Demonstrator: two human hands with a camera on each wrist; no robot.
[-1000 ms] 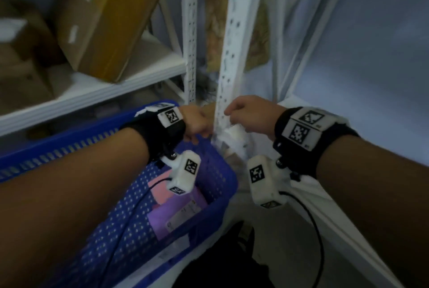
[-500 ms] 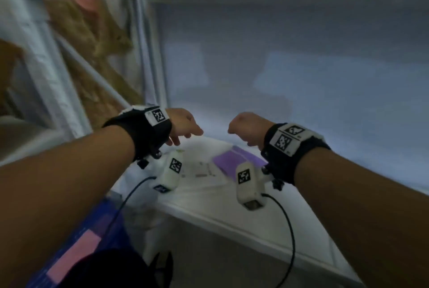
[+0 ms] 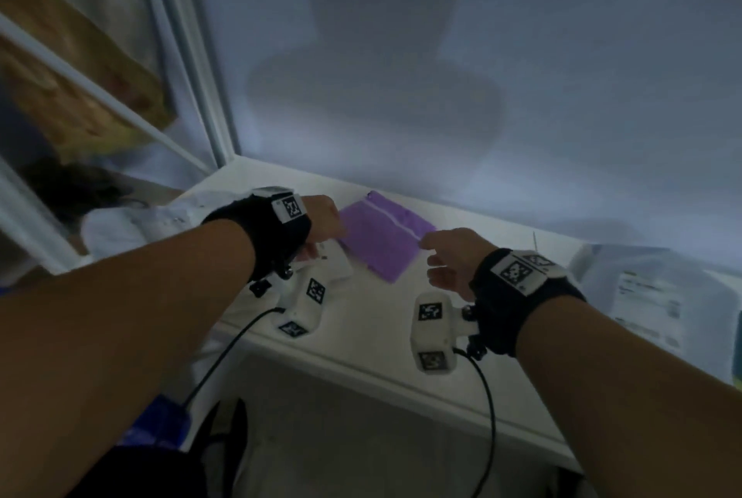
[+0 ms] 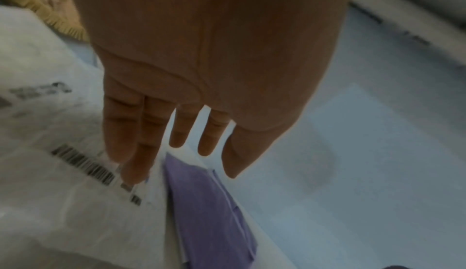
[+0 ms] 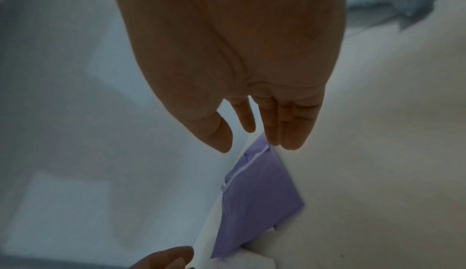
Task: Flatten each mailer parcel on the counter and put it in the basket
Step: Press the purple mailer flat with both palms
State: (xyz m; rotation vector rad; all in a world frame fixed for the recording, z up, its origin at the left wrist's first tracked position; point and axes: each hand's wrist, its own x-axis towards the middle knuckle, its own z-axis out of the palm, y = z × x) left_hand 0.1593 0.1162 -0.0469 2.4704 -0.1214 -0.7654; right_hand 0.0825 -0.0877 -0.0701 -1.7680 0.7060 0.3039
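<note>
A purple mailer (image 3: pixel 385 240) lies flat on the white counter (image 3: pixel 361 341) near the back wall. My left hand (image 3: pixel 325 216) is at its left edge, fingers straight, over the corner of a white mailer (image 4: pixel 75 183) with a barcode label. In the left wrist view the left hand (image 4: pixel 176 149) holds nothing, with the purple mailer (image 4: pixel 209 213) just beyond its fingertips. My right hand (image 3: pixel 445 260) hovers at the mailer's right corner. The right wrist view shows the right hand (image 5: pixel 252 129) with fingers straight and empty above the purple mailer (image 5: pixel 257 197). Contact cannot be told.
A crumpled white mailer (image 3: pixel 132 224) lies at the counter's left end. A grey mailer (image 3: pixel 650 296) with a label sits at the right. A corner of the blue basket (image 3: pixel 160 421) shows below the counter on the left. White shelf posts (image 3: pixel 188 55) rise at the back left.
The view swung from the basket to the counter. Both hands moved forward and down to the purple mailer, and their fingers went from loosely curled to straight.
</note>
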